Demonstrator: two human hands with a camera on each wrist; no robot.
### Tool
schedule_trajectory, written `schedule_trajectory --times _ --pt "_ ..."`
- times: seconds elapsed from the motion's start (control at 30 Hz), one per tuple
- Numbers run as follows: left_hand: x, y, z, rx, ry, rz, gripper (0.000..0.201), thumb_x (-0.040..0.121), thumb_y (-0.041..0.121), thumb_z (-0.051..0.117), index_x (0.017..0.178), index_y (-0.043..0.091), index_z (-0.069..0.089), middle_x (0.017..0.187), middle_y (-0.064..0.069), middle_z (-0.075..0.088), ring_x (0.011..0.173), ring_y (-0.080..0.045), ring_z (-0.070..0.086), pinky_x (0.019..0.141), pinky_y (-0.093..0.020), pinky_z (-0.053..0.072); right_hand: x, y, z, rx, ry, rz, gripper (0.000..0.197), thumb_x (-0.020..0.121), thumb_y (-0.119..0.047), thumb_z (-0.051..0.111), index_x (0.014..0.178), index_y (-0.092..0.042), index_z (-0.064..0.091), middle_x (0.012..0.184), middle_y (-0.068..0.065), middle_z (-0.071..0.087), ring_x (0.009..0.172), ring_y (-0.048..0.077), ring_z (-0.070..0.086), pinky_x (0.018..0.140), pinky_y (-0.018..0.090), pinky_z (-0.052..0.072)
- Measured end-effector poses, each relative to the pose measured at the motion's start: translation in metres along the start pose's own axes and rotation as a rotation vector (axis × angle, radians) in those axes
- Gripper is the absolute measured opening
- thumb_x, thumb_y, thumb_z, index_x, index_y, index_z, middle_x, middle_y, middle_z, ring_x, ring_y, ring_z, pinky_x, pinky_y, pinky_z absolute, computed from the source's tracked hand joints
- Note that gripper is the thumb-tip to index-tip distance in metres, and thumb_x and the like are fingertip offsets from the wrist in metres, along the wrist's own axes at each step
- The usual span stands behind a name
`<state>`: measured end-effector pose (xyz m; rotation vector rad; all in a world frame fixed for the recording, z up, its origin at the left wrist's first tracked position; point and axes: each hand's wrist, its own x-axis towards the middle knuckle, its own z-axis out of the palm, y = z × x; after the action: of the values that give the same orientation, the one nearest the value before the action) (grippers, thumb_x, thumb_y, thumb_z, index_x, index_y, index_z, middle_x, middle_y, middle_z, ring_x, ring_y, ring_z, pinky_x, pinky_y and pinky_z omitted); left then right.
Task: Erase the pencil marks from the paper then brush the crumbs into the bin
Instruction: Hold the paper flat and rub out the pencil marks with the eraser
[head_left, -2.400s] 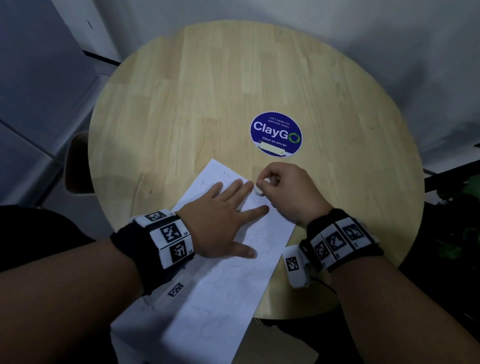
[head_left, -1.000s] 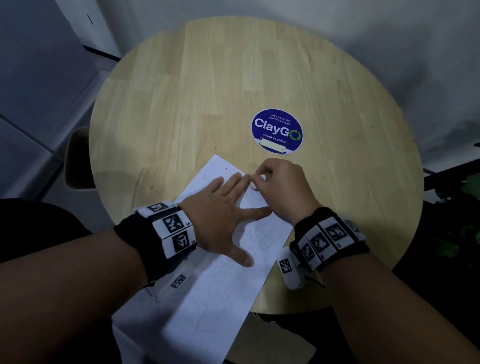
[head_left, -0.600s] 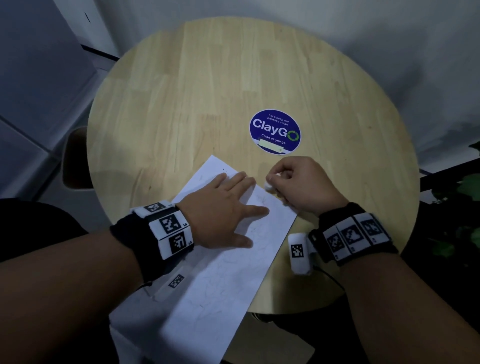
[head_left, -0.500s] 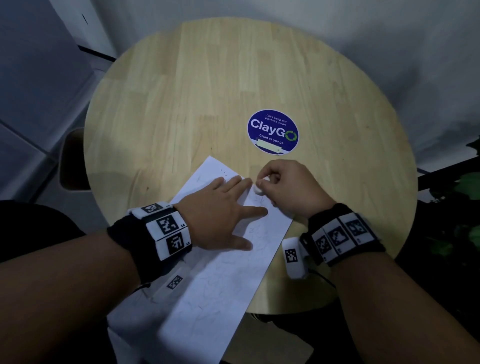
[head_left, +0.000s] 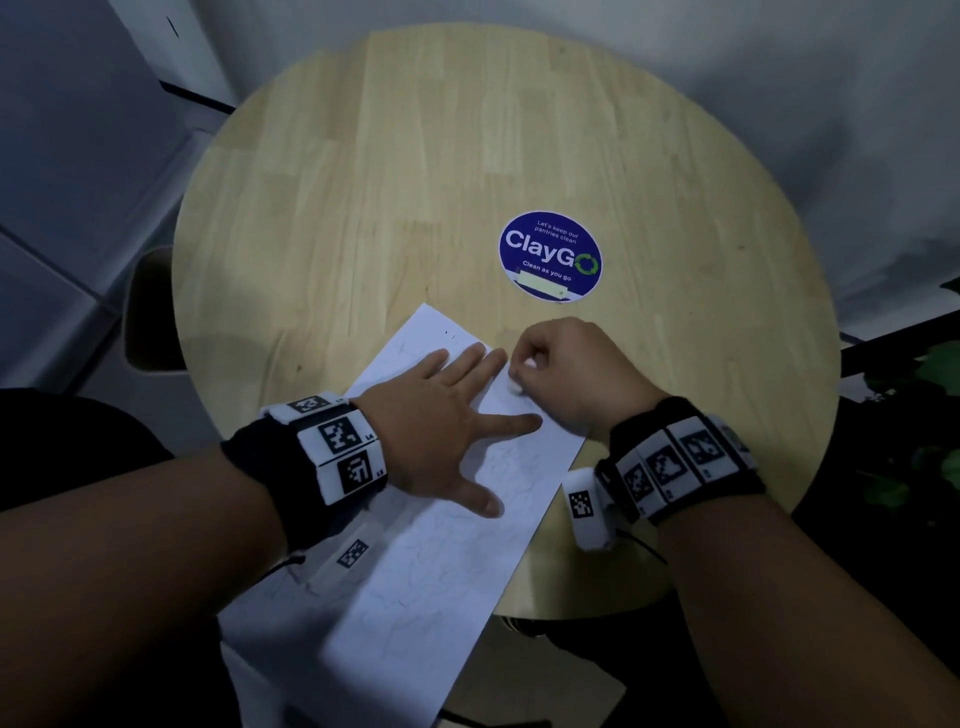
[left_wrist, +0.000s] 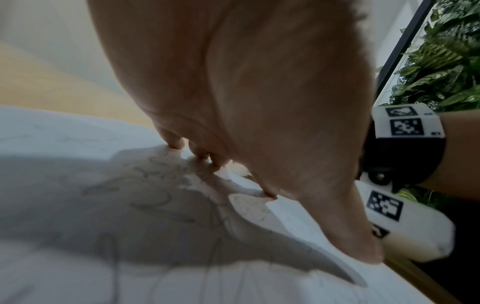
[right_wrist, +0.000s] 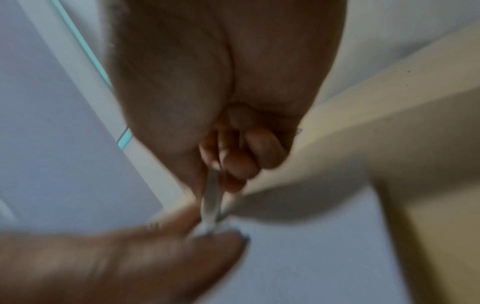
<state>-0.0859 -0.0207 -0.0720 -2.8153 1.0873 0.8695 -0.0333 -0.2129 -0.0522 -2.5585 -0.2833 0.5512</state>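
Shifted nearer, right hand (head_left: 576, 374) rubs eraser (head_left: 514, 385) (upright) on paper (head_left: 467, 545).

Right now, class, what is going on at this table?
A person is rubbing pencil marks off a sheet of paper lying on a round wooden table. The left hand lies flat on the sheet, holding it down. The right hand pinches a small white eraser against the paper near its far end. Faint marks still cover most of the sheet, so brushing crumbs has not begun.
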Motion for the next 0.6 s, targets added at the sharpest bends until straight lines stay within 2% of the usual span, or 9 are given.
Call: schedule_trajectory --times 0.07,0.1,0.2,0.27,0.4,0.47,0.53,0.6 --pt "0.000 0.001 -0.001 -0.006 0.000 -0.004 0.101 0.081 0.097 0.038 0.160 0.058 -0.012 0.169 -0.015 -0.032 0.156 -0.032 -0.032 0.129 -0.052 -0.011 -0.002 0.000 -0.006 -0.024 -0.122 0.019 0.015 0.092 -0.018 0.071 0.079 -0.025 0.076 0.061 -0.018 0.064 0.063 -0.010 0.059 0.056 0.015 0.036" --pt "0.000 0.001 -0.001 -0.012 -0.006 -0.005 0.102 0.081 0.098 0.038 0.160 0.058 -0.012 0.169 -0.015 -0.033 0.156 -0.032 -0.033 0.128 -0.052 -0.012 -0.002 0.000 -0.005 -0.010 -0.121 0.020 0.014 0.093 -0.018 0.071 0.081 -0.024 0.077 0.060 -0.019 0.064 0.063 -0.008 0.060 0.056 0.014 0.036" --pt "0.002 -0.001 -0.001 -0.046 -0.011 -0.004 0.100 0.081 0.097 0.037 0.160 0.059 -0.011 0.169 -0.014 -0.033 0.155 -0.031 -0.034 0.127 -0.051 -0.015 -0.002 -0.002 0.007 0.057 0.068 -0.014 0.010 0.097 -0.021 0.071 0.090 -0.021 0.077 0.066 -0.010 0.065 0.068 0.004 0.063 0.060 0.020 0.042" --pt "0.002 -0.002 -0.001 -0.057 -0.002 -0.003 0.099 0.081 0.097 0.037 0.159 0.060 -0.011 0.169 -0.014 -0.033 0.155 -0.031 -0.034 0.126 -0.051 -0.015 -0.001 -0.002 0.009 0.060 0.109 -0.031 0.010 0.099 -0.020 0.070 0.092 -0.019 0.077 0.069 -0.010 0.063 0.070 0.005 0.063 0.062 0.022 0.044" --pt "0.002 -0.002 0.000 -0.051 -0.003 -0.007 0.101 0.080 0.098 0.039 0.159 0.060 -0.012 0.168 -0.014 -0.034 0.154 -0.031 -0.036 0.126 -0.050 -0.016 0.000 0.000 0.000 -0.045 -0.104 -0.021 0.016 0.095 -0.019 0.067 0.084 -0.022 0.077 0.069 -0.015 0.065 0.067 -0.004 0.061 0.058 0.015 0.038" --pt "0.002 -0.002 0.000 -0.049 -0.020 -0.006 0.101 0.080 0.098 0.039 0.159 0.061 -0.012 0.168 -0.014 -0.036 0.153 -0.031 -0.038 0.125 -0.051 -0.018 0.000 -0.001 0.004 0.001 -0.018 -0.024 0.015 0.096 -0.018 0.067 0.085 -0.021 0.077 0.067 -0.014 0.066 0.066 -0.004 0.062 0.057 0.014 0.039" --pt "0.002 -0.002 0.000 -0.045 -0.023 -0.004 0.101 0.079 0.098 0.039 0.158 0.061 -0.012 0.167 -0.014 -0.036 0.153 -0.031 -0.038 0.126 -0.051 -0.017 0.001 0.000 0.009 0.054 0.170 -0.030 0.012 0.098 -0.018 0.069 0.088 -0.018 0.076 0.065 -0.013 0.063 0.066 -0.003 0.060 0.057 0.011 0.038" --pt "0.002 -0.002 0.000 -0.039 -0.017 -0.002 0.102 0.079 0.099 0.040 0.158 0.061 -0.012 0.168 -0.014 -0.036 0.154 -0.032 -0.037 0.127 -0.052 -0.016 0.001 0.000 0.007 0.039 0.189 -0.023 0.011 0.098 -0.019 0.070 0.088 -0.018 0.075 0.063 -0.014 0.059 0.064 -0.004 0.058 0.054 0.009 0.036"
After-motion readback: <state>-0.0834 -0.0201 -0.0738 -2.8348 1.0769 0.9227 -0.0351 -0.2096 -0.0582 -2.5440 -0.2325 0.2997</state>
